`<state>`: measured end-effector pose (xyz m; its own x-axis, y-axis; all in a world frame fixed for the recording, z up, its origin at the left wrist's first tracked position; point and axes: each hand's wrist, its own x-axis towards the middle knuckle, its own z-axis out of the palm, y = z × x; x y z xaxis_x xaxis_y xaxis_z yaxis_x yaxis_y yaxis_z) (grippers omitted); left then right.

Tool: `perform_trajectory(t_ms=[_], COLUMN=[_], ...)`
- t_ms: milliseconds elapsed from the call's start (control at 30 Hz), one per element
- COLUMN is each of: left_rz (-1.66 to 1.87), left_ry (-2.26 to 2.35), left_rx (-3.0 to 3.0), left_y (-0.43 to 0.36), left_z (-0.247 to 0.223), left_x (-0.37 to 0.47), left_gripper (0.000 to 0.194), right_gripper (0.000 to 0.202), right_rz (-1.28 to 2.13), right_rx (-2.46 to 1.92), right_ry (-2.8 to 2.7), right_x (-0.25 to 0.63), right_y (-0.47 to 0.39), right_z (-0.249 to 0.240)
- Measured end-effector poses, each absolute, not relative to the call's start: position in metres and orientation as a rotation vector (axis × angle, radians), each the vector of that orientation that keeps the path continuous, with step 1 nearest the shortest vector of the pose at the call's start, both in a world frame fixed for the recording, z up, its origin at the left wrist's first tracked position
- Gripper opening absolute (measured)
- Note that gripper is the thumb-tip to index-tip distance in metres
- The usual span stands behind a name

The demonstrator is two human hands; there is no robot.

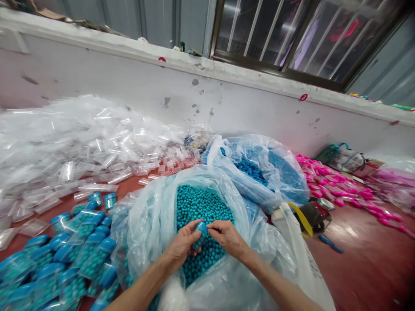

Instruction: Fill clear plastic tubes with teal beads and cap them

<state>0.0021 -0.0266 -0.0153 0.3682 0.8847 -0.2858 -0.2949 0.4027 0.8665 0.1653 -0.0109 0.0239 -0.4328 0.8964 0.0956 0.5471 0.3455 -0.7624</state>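
Note:
My left hand point(187, 242) is closed round a small clear container point(200, 235) with a blue end and teal balls inside. My right hand point(228, 237) is pinched, its fingertips touching the container's upper right edge; whether anything small sits between them is hidden. Both hands are above a large translucent bag point(145, 224), whose mouth is folded open around a heap of teal balls point(202, 203). At the lower left lies a pile of filled clear containers with blue caps point(94, 242).
Empty clear containers point(74, 142) are heaped along the wall at left. Behind the ball bag stands another bag point(285, 172) with blue pieces point(249, 168). To the right are pink items point(343, 185), a jar point(324, 205), a yellow strap point(303, 220) and a blue tool point(330, 244).

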Motion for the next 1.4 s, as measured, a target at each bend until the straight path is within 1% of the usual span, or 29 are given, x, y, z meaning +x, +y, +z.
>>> perform_trajectory(t_ms=[167,267,300,367,467,533,600,633,733,800,933,1000,1033,1133,1200,1300,1400], left_rz=[0.959,0.948,0.935,0.907,0.873,0.845,0.835,0.845,0.939,1.017,1.062,1.03,1.019,1.02,1.022,1.021,1.033], left_ry=[1.002,1.101,1.124,1.132,1.069,1.062,1.106,1.142,1.234,1.239,1.099,1.057,1.055,1.099,1.146,1.215,1.309], left_rx=[0.92,0.958,0.968,0.994,1.049,1.101,1.154,1.177,1.2,1.16,0.999,0.938,0.93,0.986,1.039,1.153,1.317], left_y=[-0.029,-0.031,-0.031,-0.03,-0.027,-0.027,-0.028,-0.029,-0.033,-0.034,-0.035,-0.036,-0.036,-0.037,-0.038,-0.039,-0.04], left_z=[-0.023,-0.024,-0.024,-0.021,-0.014,-0.009,-0.005,-0.004,-0.003,-0.003,0.0,0.004,0.006,0.009,0.007,0.003,0.007], left_x=[0.008,0.008,0.007,0.003,-0.003,-0.005,-0.003,-0.001,0.006,0.011,0.016,0.016,0.016,0.016,0.017,0.021,0.021], left_gripper=[0.057,0.047,0.047,0.047,0.049,0.046,0.04,0.038,0.042,0.048,0.052,0.049,0.047,0.037,0.032,0.028,0.029], right_gripper=[0.027,0.023,0.019,0.017,0.027,0.038,0.045,0.045,0.044,0.057,0.098,0.106,0.104,0.089,0.086,0.089,0.093], right_rz=[0.723,0.742,0.809,1.093,1.561,1.65,1.599,1.547,1.364,1.296,1.253,1.129,1.033,0.743,0.626,0.589,0.711], right_rx=[-1.22,-1.23,-1.236,-1.245,-1.243,-1.267,-1.313,-1.329,-1.309,-1.297,-1.346,-1.36,-1.376,-1.445,-1.475,-1.53,-1.485], right_ry=[-2.286,-2.279,-2.235,-2.08,-1.625,-1.343,-1.276,-1.333,-1.682,-1.887,-2.148,-2.258,-2.292,-2.322,-2.335,-2.351,-2.365], right_x=[0.16,0.159,0.16,0.162,0.164,0.164,0.162,0.16,0.156,0.153,0.149,0.146,0.143,0.135,0.13,0.128,0.131], right_y=[-0.015,-0.019,-0.019,-0.016,-0.007,-0.002,-0.001,-0.002,-0.013,-0.022,-0.032,-0.035,-0.037,-0.043,-0.049,-0.055,-0.053], right_z=[0.017,0.014,0.014,0.016,0.018,0.017,0.017,0.017,0.023,0.028,0.032,0.028,0.026,0.021,0.02,0.021,0.027])
